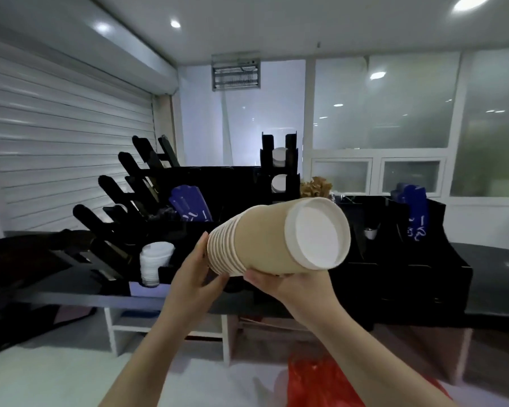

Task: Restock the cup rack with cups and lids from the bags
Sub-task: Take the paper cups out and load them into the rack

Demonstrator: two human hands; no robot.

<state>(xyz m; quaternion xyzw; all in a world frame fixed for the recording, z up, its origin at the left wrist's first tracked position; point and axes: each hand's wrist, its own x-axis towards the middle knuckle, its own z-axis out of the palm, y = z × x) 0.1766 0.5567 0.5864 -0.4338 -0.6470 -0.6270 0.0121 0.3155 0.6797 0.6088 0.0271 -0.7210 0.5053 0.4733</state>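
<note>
Frosted windows (379, 113) and a white roller shutter (56, 136) closed off the room behind the black cup rack (115, 198), which stood on a dark desk (497, 259). The rack's slanted rails rose up and away, and most of them looked bare. A short pile of lids (155, 259) sat in the rack's lowest front slot, and more white discs, probably lids, showed in the upright holder (279, 168) at its right end. A red bag (315, 380) lay low down in front of the rack, nearest the person.

The stack of cups (265, 245) was held in the air in front of the rack, to the right of its slanted rails. Its long axis ran nearly level. The ridged rim end pointed left toward the rails and the flat white end tipped toward the camera. The left hand (200, 268) gripped the ridged end, with the thumb up along the rims and the fingers curled below. The right hand (291, 286) cradled the body from beneath. Its thumb pressed the near side, but its other fingers were hidden behind the stack, so how they lay could not be told.

The left hand was the nearer one to the rails, so it would probably lead. The stack seemed to need a swing to the left and a tilt to match the rails' slope. Nothing stood between the stack and the rails. The blunt rail tips and the pile of lids were the edges most likely to catch it.
</note>
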